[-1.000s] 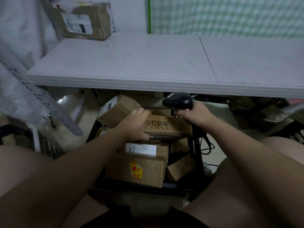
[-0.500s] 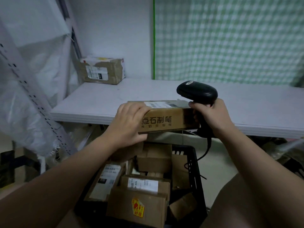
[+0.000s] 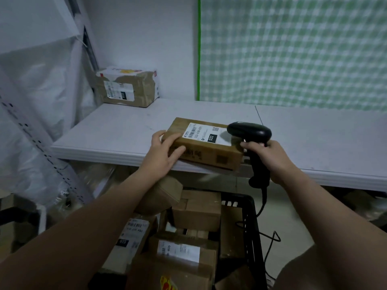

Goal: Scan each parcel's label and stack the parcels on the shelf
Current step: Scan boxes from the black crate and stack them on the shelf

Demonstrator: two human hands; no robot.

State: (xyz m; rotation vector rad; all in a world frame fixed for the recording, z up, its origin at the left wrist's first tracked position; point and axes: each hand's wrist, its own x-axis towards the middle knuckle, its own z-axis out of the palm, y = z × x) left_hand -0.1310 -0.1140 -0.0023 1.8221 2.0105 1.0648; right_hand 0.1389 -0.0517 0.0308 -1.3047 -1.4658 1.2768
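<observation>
Head view | shelf (image 3: 125, 130) spans mid-frame | crate (image 3: 250, 222) lower centre | parcel (image 3: 209, 152) on shelf's front edge, centre frame, long axis left-right, label (image 3: 206, 133) up | scanner (image 3: 249, 132) head just right of label | left grip (image 3: 161, 155) clasps parcel's left end | right grip (image 3: 270, 158) wraps scanner handle

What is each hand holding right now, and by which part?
The left hand grips the parcel by its left end, as it lies on the shelf edge. The right hand holds the scanner by its handle.
</observation>
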